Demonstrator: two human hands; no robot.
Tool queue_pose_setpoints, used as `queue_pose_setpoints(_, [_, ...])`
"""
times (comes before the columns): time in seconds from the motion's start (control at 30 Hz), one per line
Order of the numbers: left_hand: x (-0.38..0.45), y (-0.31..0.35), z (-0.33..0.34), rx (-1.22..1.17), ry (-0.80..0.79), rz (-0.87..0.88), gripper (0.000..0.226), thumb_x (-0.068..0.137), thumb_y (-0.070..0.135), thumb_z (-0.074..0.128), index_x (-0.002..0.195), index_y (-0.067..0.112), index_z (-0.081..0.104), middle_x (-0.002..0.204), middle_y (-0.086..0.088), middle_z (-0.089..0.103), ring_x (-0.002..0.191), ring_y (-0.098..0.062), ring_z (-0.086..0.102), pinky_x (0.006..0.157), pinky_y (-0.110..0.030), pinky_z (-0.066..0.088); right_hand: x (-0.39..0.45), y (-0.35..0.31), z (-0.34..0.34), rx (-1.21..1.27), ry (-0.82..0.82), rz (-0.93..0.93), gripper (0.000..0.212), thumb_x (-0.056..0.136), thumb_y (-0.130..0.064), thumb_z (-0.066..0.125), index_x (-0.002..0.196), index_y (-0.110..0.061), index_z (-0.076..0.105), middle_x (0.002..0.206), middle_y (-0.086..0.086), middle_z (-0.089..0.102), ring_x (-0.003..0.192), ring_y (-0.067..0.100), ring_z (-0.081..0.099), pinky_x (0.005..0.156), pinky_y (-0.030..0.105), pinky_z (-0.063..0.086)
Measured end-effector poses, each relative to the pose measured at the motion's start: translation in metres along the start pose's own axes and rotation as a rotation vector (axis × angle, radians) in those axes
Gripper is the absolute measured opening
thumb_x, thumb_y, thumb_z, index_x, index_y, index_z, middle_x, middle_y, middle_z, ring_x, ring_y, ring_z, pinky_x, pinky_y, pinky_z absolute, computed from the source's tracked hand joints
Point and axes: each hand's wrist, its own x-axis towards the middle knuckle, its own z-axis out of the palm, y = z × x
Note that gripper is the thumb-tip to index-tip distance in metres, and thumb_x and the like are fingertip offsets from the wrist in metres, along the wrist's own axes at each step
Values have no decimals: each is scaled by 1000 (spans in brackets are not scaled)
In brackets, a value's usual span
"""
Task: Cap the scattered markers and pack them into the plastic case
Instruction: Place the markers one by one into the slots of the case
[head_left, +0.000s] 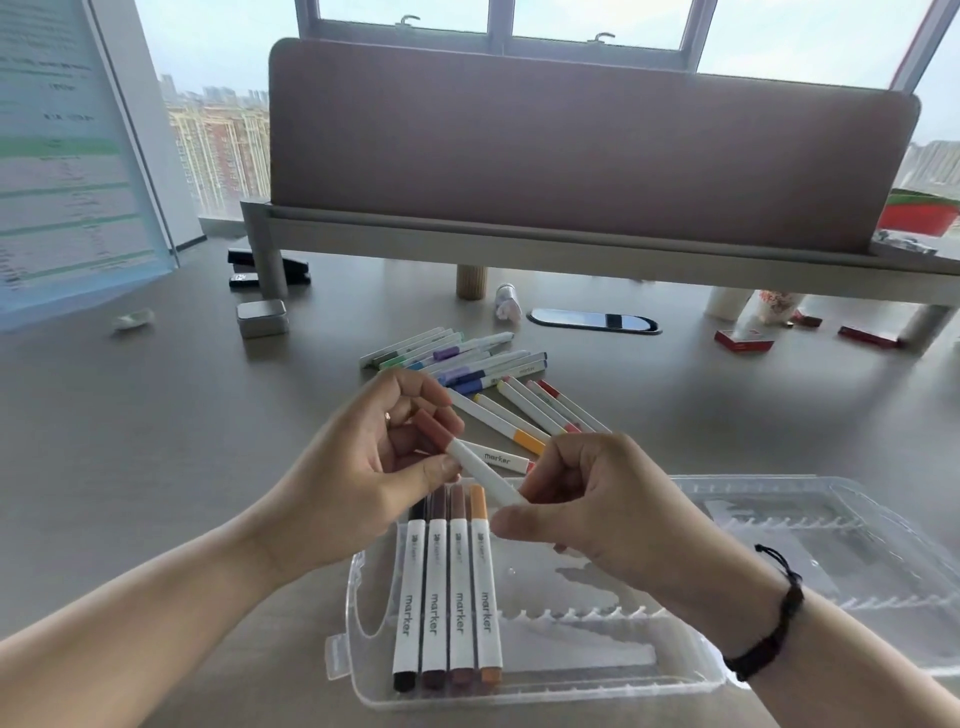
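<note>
Now | marker (480, 470): white barrel, reddish-brown cap | both hands holding

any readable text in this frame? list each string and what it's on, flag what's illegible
"marker": on the white barrel of each of the four markers in the case.
"marker": on a loose marker lying on the desk behind the hands.
"marker", faint: on a marker in the far pile.
Small logo near the caps of the cased markers: too small to read.
Poster at left: text blurred, unreadable.
Red boxes at right: print unreadable.
</note>
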Motion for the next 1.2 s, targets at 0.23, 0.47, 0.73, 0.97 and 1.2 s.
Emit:
queue_pose_setpoints(0.23, [2, 1, 0, -71, 80, -38, 22, 85, -9, 62, 104, 1, 56, 88, -18, 69, 77, -27, 69, 75, -28, 59, -1, 2, 1, -69, 12, -30, 40, 58, -28, 95, 61, -19, 56, 50, -8, 52, 45, 6, 42, 45, 21, 39])
queue_pose_setpoints(0.47, [2, -1, 0, -84, 33, -29, 28, 86, -20, 55, 102, 3, 56, 92, -17, 69, 84, -21, 66, 80, -31, 59, 0, 2, 3, -56, 10, -33, 38, 62, -38, 91, 63, -20, 59, 55, -5, 57, 48, 10, 46, 49, 29, 44])
queue_pose_setpoints(0.73, [0, -2, -2, -82, -78, -15, 24, 78, -5, 58, 98, 9, 58, 97, -12, 69, 93, -27, 67, 87, -31, 56, -6, -4, 1, 108, -148, 52, 20, 76, -24, 84, 77, -12, 68, 60, 7, 68, 42, 11, 49, 43, 22, 38])
queue_pose_setpoints(0.97, [-5, -6, -2, 474, 22, -6, 30, 86, 10, 74, 102, 33, 63, 103, 16, 69, 105, -5, 66, 95, -25, 51, -8, -6, 0, 18, -199, 105, 29, 76, -17, 85, 83, -7, 59, 60, 11, 71, 42, 18, 53, 43, 27, 42])
queue_pose_setpoints(1.2, [-9, 3, 0, 764, -68, 32, 18, 85, 34, 73, 100, 42, 65, 111, 39, 57, 107, 13, 54, 87, -7, 40, -10, -10, 10, -70, -207, 168, 32, 70, -27, 89, 79, -15, 61, 59, -1, 69, 46, 12, 54, 50, 27, 47])
